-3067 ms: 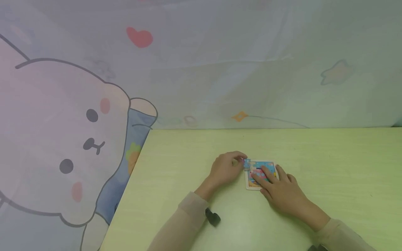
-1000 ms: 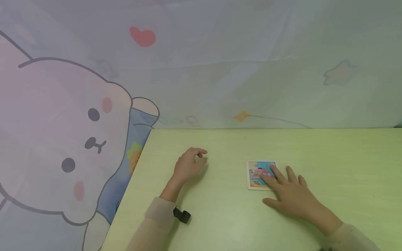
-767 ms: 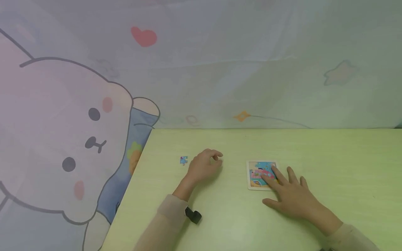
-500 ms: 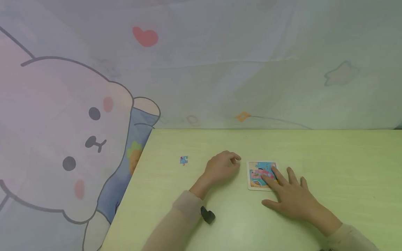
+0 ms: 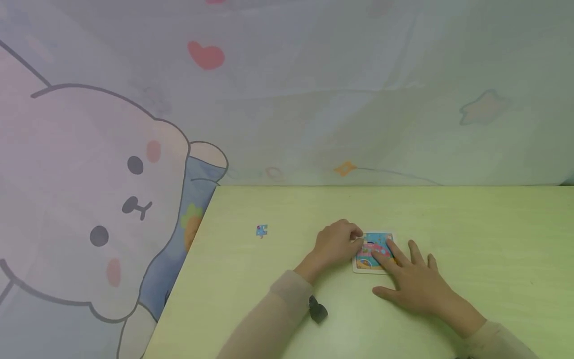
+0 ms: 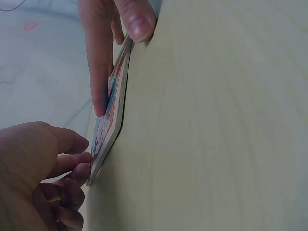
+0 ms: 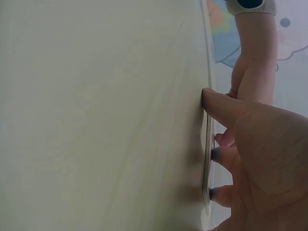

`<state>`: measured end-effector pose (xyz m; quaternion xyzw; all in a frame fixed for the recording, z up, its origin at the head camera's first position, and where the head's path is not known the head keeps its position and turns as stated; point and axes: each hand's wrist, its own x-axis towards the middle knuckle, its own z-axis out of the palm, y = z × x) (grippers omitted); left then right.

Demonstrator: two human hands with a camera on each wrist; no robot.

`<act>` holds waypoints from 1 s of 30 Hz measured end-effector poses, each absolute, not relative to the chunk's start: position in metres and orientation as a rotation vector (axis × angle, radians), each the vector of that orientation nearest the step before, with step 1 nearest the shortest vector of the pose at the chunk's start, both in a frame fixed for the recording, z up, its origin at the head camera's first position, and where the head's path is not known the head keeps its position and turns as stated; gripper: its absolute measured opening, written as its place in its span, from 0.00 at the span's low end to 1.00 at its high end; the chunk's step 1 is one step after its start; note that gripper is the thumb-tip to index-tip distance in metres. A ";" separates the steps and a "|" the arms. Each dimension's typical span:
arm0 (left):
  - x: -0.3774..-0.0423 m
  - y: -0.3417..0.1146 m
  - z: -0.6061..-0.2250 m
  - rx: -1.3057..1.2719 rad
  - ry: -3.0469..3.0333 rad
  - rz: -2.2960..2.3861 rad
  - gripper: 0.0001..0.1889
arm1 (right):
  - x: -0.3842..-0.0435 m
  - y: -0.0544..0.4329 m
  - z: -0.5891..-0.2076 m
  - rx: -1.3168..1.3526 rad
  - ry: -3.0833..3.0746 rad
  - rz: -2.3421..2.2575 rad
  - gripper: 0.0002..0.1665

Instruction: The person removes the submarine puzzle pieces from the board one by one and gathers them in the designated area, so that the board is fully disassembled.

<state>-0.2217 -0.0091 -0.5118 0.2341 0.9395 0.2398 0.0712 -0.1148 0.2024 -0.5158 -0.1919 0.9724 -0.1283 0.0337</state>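
A small jigsaw puzzle (image 5: pixel 374 244) with a pale frame and a colourful picture lies on the table. My left hand (image 5: pixel 337 243) is at its upper left corner, thumb and fingers bent, fingertips right at the edge. In the left wrist view, the left thumb and index fingertips come close together at the near end of the puzzle board (image 6: pixel 113 125); whether they pinch a piece I cannot tell. My right hand (image 5: pixel 417 281) lies spread over the puzzle's right side, its fingertips on the picture. A loose blue puzzle piece (image 5: pixel 261 230) rests on the table, left of both hands.
The pale yellow-green table (image 5: pixel 502 249) extends around the puzzle. Behind it hangs a cloth (image 5: pixel 314 89) printed with a heart and a star, and a large cartoon animal (image 5: pixel 103 199) fills its left part. A small black device (image 5: pixel 318 310) sits at the left cuff.
The left hand carried a blue puzzle piece leftward and let it go on the table, then came back right to the puzzle's corner. The right hand stayed on the puzzle, its thumb moving away from it.
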 end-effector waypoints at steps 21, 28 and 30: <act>-0.218 0.001 -0.508 0.558 2.802 0.836 0.10 | -0.121 0.203 -0.513 -0.615 3.003 -0.390 0.49; -0.224 0.005 -0.514 0.553 2.823 0.875 0.09 | -0.129 0.208 -0.512 -0.637 2.987 -0.412 0.49; -0.226 0.006 -0.515 0.552 2.831 0.899 0.09 | -0.132 0.210 -0.513 -0.639 2.981 -0.415 0.49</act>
